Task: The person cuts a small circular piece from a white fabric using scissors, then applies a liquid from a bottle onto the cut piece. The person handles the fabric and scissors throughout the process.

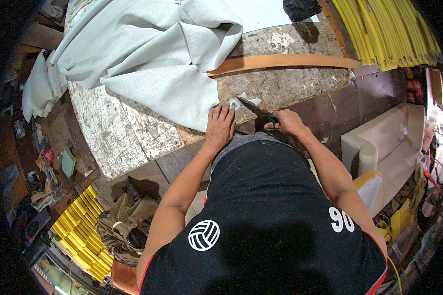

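A large sheet of light grey fabric [167,91] is spread over the worn worktable [115,135], with its far part heaped in folds. My left hand [220,125] lies on the fabric's near right corner, its fingers stretched out flat. Just right of those fingertips sits a small round white object [235,104] with a dark centre. My right hand [289,123] is closed around the dark handles of a pair of scissors [253,107], whose blades point left and away from me. Small white scraps [255,101] lie by the blades, apart from the fabric's edge.
An orange-brown strip [285,61] crosses the table behind the scissors. Yellow strips [384,34] are stacked at the far right, near a black bundle [301,9]. A cream sofa frame [386,137] stands to the right. More yellow pieces [83,231] and crumpled brown cloth [128,221] lie at the lower left.
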`<action>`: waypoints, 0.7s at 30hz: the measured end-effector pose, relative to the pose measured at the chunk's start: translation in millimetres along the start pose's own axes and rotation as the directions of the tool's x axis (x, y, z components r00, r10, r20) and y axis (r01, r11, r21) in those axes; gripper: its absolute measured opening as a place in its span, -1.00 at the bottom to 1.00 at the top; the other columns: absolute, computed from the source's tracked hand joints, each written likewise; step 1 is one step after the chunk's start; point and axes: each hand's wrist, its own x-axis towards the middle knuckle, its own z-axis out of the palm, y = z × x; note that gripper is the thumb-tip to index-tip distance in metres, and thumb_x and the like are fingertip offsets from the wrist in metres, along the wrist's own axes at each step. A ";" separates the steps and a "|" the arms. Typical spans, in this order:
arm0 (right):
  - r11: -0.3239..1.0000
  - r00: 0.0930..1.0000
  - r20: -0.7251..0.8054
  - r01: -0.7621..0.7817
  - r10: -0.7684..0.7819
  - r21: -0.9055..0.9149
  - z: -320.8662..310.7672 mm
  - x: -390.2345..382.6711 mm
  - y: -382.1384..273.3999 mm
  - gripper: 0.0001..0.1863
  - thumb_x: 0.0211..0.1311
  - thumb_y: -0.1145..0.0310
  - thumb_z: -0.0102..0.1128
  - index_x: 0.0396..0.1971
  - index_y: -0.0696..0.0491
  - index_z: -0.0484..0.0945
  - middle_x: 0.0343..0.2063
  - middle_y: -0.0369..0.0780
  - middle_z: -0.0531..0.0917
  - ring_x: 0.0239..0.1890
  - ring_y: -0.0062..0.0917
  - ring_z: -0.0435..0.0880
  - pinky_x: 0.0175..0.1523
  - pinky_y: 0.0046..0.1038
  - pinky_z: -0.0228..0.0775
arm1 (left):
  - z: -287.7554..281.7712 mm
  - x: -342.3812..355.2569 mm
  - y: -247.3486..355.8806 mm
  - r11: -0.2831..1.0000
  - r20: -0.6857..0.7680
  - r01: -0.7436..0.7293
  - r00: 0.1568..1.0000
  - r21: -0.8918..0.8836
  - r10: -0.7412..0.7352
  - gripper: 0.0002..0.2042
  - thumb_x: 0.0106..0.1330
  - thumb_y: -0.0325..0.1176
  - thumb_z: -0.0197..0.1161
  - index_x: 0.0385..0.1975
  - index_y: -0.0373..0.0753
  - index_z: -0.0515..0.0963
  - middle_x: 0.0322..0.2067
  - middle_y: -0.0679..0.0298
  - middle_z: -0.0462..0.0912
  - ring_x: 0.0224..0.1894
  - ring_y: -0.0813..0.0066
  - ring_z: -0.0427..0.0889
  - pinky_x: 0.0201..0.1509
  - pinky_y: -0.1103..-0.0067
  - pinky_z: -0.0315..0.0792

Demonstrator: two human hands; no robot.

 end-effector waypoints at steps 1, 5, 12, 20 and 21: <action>0.999 0.999 -0.034 -0.025 0.026 0.024 1.7 -1.4 0.2 -0.49 0.02 -0.10 0.36 -0.43 0.14 0.61 -0.50 0.06 0.62 -0.32 -0.01 0.63 -0.26 -0.10 0.42 | 0.0 -0.2 0.0 1.000 0.004 0.002 1.000 0.001 -0.002 -0.53 0.18 -0.33 0.24 0.11 -0.27 0.41 0.20 0.05 0.34 0.25 0.04 0.26 0.33 0.16 0.13; 0.991 0.982 -0.147 -0.107 0.118 0.079 9.8 -8.0 10.1 -0.46 0.02 -0.14 0.34 -0.46 0.14 0.62 -0.52 0.06 0.62 -0.35 -0.01 0.63 -0.27 -0.12 0.40 | 1.3 -0.7 0.5 1.000 -0.036 -0.001 0.999 -0.028 0.000 -0.55 0.20 -0.36 0.22 0.11 -0.28 0.41 0.17 0.04 0.38 0.22 0.02 0.31 0.31 0.17 0.16; 0.951 0.950 -0.155 -0.240 0.272 0.196 13.7 -21.1 11.9 -0.43 -0.02 -0.16 0.35 -0.49 0.16 0.61 -0.54 0.06 0.61 -0.37 -0.01 0.62 -0.28 -0.11 0.39 | 5.2 14.6 -11.1 0.935 -0.179 0.141 0.962 -0.326 -0.207 -0.76 0.24 -0.41 0.17 -0.11 -0.30 0.52 -0.19 0.00 0.57 -0.14 0.03 0.54 -0.02 0.27 0.41; 0.936 0.940 -0.171 -0.248 0.295 0.251 19.7 -23.1 10.3 -0.44 -0.01 -0.16 0.35 -0.48 0.14 0.61 -0.51 0.05 0.62 -0.35 -0.01 0.63 -0.26 -0.11 0.39 | -3.3 56.6 -15.5 0.982 0.078 0.145 0.988 -0.119 -0.136 -0.70 0.14 -0.37 0.29 -0.12 -0.26 0.52 -0.23 0.01 0.52 -0.15 -0.01 0.52 -0.09 0.26 0.45; 0.938 0.939 -0.197 -0.225 0.281 0.262 21.4 -23.1 11.3 -0.43 -0.02 -0.16 0.36 -0.49 0.15 0.60 -0.55 0.05 0.61 -0.38 0.00 0.62 -0.29 -0.13 0.37 | -0.8 58.2 -16.2 0.987 0.072 0.124 0.991 -0.105 -0.117 -0.71 0.12 -0.38 0.29 -0.14 -0.26 0.52 -0.23 0.01 0.51 -0.16 -0.02 0.51 -0.10 0.26 0.46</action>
